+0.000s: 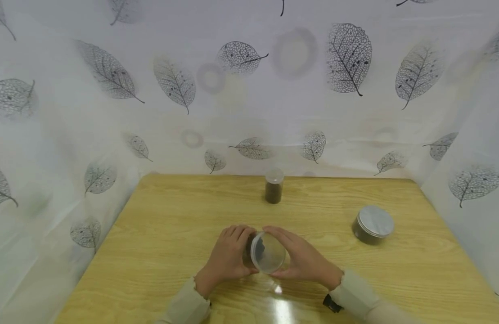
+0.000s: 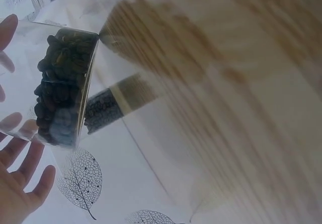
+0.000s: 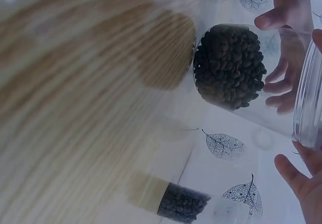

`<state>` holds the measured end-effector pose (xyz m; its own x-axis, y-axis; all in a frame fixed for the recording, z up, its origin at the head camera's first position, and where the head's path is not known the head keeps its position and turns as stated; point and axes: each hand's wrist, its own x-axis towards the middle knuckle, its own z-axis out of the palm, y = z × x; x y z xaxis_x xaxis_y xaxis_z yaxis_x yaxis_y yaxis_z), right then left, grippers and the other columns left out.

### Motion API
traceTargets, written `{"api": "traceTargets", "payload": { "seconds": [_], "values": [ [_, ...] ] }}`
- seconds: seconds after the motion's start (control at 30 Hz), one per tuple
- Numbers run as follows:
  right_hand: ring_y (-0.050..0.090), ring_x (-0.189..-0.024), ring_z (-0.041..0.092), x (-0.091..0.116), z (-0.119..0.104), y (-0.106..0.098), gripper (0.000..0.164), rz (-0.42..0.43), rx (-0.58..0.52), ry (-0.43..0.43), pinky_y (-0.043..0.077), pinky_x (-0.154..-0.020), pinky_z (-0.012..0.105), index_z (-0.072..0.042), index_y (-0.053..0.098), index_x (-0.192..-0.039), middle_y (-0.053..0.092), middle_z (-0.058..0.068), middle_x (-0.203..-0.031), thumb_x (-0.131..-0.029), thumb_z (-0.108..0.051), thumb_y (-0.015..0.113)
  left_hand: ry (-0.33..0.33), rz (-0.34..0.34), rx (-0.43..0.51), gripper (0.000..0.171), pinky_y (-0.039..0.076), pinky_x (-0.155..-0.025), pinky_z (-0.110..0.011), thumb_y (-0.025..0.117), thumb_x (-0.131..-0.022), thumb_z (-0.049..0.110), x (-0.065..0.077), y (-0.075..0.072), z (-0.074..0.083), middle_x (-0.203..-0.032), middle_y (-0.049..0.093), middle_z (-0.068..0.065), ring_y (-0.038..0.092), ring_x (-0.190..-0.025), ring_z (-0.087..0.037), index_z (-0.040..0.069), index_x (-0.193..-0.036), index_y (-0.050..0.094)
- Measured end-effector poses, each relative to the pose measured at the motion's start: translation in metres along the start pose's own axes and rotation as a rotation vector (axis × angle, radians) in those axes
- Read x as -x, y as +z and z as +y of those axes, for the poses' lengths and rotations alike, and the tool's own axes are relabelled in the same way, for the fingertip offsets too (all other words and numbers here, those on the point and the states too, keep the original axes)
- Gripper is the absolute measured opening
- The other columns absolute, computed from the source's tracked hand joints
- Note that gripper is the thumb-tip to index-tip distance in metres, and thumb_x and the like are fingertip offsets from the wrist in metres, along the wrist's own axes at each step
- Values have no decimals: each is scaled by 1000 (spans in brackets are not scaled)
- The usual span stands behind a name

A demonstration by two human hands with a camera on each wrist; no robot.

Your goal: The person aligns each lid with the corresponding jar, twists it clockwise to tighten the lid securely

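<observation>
A clear jar [image 3: 229, 65] partly filled with dark coffee beans stands on the table between both hands. My left hand [image 1: 231, 254] grips the jar's side, its fingers wrapped around the wall, as the right wrist view also shows. On top is a clear lid [image 1: 269, 254] with a ridged rim. Around that rim curve the thumb and fingers of my right hand [image 1: 303, 258], which holds the lid from the right. The left wrist view shows the beans [image 2: 65, 88] heaped at the jar's base.
A narrow clear-topped jar [image 1: 273, 191] with dark contents stands near the table's back edge. To the right sits a wide jar with a silver lid [image 1: 372, 220]. Leaf-printed sheeting [image 1: 249, 108] encloses the wooden table [image 1: 184, 202] at the back and sides.
</observation>
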<state>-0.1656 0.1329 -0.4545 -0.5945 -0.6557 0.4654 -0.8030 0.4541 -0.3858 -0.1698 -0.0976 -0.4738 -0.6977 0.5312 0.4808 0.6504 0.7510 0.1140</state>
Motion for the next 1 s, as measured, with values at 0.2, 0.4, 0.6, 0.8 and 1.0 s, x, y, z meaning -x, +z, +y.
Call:
{"api": "traceTargets", "payload": {
  "seconds": [0.2, 0.4, 0.6, 0.8, 1.0],
  "values": [
    [55, -120, 28, 1, -2, 3, 100, 35, -8, 13, 51, -93, 44, -7, 36, -141, 51, 10, -136, -60, -33, 88, -2, 7, -7, 94, 49, -90, -38, 89, -41, 55, 0, 0, 0, -111, 58, 2, 55, -103, -16, 15, -118, 53],
    [55, -120, 28, 2, -4, 4, 101, 51, -15, 39, 51, -93, 44, -6, 36, -141, 51, 10, -136, -59, -33, 88, 0, 22, -10, 94, 49, -86, -37, 88, -40, 56, -1, 0, 1, -110, 59, 3, 56, -101, -16, 16, -117, 54],
    [55, -120, 28, 2, -5, 3, 103, 56, -13, 74, 51, -93, 44, -9, 36, -142, 51, 10, -136, -58, -34, 89, -13, 21, -29, 93, 49, -84, -36, 87, -40, 57, -2, 0, 2, -110, 59, 3, 56, -100, -15, 17, -117, 54],
    [55, -120, 29, 2, -7, 3, 102, 62, -4, 95, 51, -92, 45, -9, 36, -142, 51, 10, -136, -59, -35, 88, -31, 13, -29, 93, 49, -83, -38, 87, -41, 58, -3, -2, 4, -110, 59, 2, 57, -100, -16, 17, -117, 53],
    [53, -121, 29, 1, -9, 2, 105, 40, 26, 127, 50, -94, 47, -11, 33, -144, 50, 11, -138, -58, -36, 88, -41, 5, 6, 94, 49, -85, -40, 88, -42, 57, -3, -3, 3, -111, 59, 1, 57, -101, -18, 16, -119, 53]
  ]
}}
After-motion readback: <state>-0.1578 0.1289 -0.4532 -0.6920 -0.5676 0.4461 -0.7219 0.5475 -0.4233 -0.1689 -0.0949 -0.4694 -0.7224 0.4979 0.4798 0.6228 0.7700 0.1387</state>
